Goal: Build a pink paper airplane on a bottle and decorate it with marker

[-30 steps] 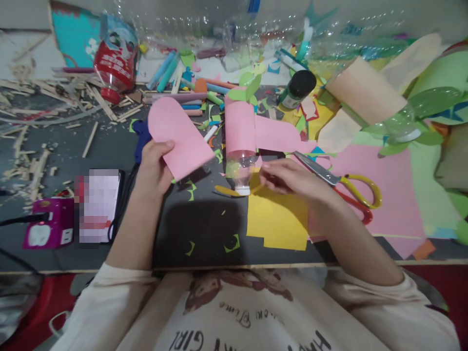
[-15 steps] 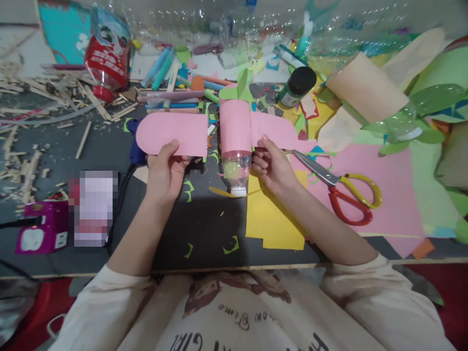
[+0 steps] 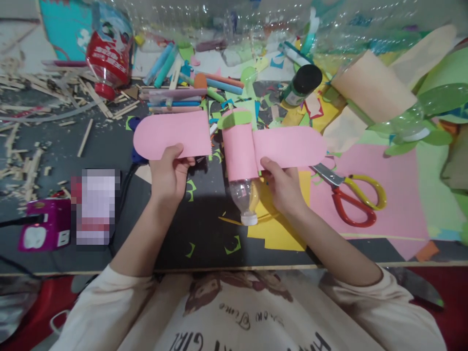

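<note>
My left hand (image 3: pixel 171 175) pinches the lower edge of a loose pink paper piece (image 3: pixel 168 134) with one rounded end, thumb on top and fingers beneath. A small plastic bottle (image 3: pixel 239 151) wrapped in pink paper is in the middle, its white cap toward me and green paper pieces (image 3: pixel 239 118) at its far end. From its right side sticks out a second pink rounded paper piece (image 3: pixel 292 146). My right hand (image 3: pixel 281 185) grips this piece near the bottle, thumb on top; its other fingers are partly hidden.
Scissors (image 3: pixel 356 195) with red and yellow handles lie on pink paper at right. A black-capped bottle (image 3: pixel 305 80) stands behind. Markers (image 3: pixel 164 66), paper scraps and a red-labelled bottle (image 3: pixel 109 58) are at the back. Wooden sticks (image 3: pixel 86 136) and a purple box (image 3: pixel 46 224) lie left.
The wrapped bottle has tipped and come toward me, its cap now lower. The right pink piece has swung out flatter, showing its full length. My left hand has barely moved.
</note>
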The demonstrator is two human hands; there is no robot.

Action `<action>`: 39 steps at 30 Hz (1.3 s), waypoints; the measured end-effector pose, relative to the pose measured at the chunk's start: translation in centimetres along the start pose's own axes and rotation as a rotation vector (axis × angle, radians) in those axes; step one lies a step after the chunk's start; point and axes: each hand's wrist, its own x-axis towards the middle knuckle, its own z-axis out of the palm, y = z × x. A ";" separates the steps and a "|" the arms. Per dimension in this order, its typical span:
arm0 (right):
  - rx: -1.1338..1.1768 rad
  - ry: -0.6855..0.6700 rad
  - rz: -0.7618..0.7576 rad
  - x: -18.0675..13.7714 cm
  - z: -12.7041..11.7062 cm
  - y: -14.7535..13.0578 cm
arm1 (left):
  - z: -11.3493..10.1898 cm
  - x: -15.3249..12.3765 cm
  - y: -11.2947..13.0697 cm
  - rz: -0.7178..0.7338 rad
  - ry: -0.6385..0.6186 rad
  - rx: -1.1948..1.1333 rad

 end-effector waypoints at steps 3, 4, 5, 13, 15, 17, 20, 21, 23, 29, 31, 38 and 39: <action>0.019 0.036 -0.016 -0.6 -0.7 0.6 | 0.3 -0.7 0.3 0.008 0.017 0.001; 0.027 0.043 -0.031 -0.5 -0.7 0.8 | 0.3 -1.1 0.3 0.004 0.017 0.009; 0.034 0.048 -0.048 -0.5 -0.8 0.9 | 0.4 -1.4 0.3 -0.002 0.017 0.021; 0.081 0.044 -0.013 -0.5 -0.4 -0.1 | -0.2 -2.9 -1.2 -0.110 0.006 0.062; 0.047 -0.028 0.031 -0.5 -0.4 -0.5 | 0.0 -3.0 -1.1 -0.101 0.029 0.059; 0.024 -0.090 0.054 -0.6 -0.5 -0.9 | 0.3 -3.1 -1.0 -0.099 0.043 0.062; 0.017 -0.126 0.066 -0.5 -0.6 -1.1 | 0.7 -3.3 -0.7 -0.126 0.054 0.050; 0.017 -0.135 0.071 -0.5 -0.6 -1.1 | 0.9 -3.3 -0.7 -0.132 0.059 0.041; 0.015 -0.148 0.077 -0.4 -0.7 -1.0 | 1.0 -3.4 -0.7 -0.139 0.063 0.028; 0.003 -0.165 0.077 -0.2 -0.9 -0.9 | 1.2 -3.2 -0.9 -0.136 0.074 0.039; 0.003 -0.162 0.071 -0.2 -0.9 -0.9 | 1.2 -3.2 -0.9 -0.140 0.061 0.060; 0.001 -0.171 0.090 -0.2 -1.0 -0.9 | 1.3 -3.2 -1.3 -0.135 0.068 0.067; -0.006 -0.171 0.095 -0.2 -1.0 -1.0 | 1.3 -3.3 -1.3 -0.136 0.064 0.073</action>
